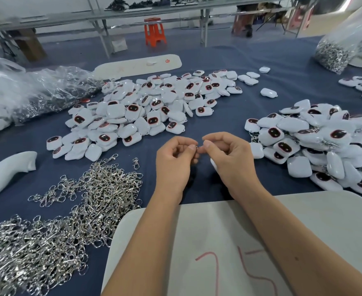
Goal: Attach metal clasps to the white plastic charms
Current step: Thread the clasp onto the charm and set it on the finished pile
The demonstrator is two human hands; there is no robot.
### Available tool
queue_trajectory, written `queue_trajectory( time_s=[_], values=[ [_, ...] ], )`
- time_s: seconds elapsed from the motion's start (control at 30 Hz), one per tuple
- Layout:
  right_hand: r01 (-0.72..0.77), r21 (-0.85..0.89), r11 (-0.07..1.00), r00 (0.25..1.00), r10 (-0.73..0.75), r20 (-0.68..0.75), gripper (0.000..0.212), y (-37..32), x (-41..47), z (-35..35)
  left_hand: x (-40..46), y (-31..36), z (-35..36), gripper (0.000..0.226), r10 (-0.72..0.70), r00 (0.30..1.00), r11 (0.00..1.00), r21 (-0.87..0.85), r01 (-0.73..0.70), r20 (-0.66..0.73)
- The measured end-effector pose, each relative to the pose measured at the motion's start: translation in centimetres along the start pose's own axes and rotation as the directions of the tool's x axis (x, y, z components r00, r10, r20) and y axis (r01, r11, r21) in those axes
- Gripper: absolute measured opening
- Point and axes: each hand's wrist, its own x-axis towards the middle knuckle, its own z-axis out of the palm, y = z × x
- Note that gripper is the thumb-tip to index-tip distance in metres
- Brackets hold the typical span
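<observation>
My left hand [173,161] and my right hand [227,159] meet over the blue table [197,116], fingertips together. Between them I pinch a small metal clasp ring [197,148]. A white plastic charm [213,163] peeks out under my right palm, mostly hidden. A big heap of loose white charms [150,110] with dark red-rimmed faces lies beyond my hands. A second heap of charms [316,144] with clasps showing among them lies on the right. A pile of loose silver metal clasps [69,210] spreads at the lower left.
A white board [207,242] with red marks lies under my forearms. Clear plastic bags [37,90] of clasps sit at far left, another bag [342,45] at far right. A white moulded part [5,174] lies at left; a long white tray [137,65] and an orange stool [154,30] lie beyond.
</observation>
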Motion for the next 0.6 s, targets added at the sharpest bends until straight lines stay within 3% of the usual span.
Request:
queue_trajectory(
  time_s=[0.3,0.43,0.6],
  values=[
    [0.076,-0.043,0.996,0.997,-0.076,-0.001,0.018,0.14,-0.13,0.00,-0.22,0.62,-0.13,0.012,-0.033,0.999,0.990,-0.136,0.037,0.032],
    [0.109,0.006,0.994,0.991,-0.108,-0.077,0.017,0.02,-0.27,-0.14,-0.45,0.86,0.07,0.014,-0.018,0.998,0.997,-0.069,0.023,0.063],
    [0.144,-0.028,0.989,0.982,-0.146,-0.123,0.016,0.06,-0.38,-0.36,-0.83,0.65,0.55,0.010,0.167,0.986,0.971,0.167,-0.169,0.022]
  ],
)
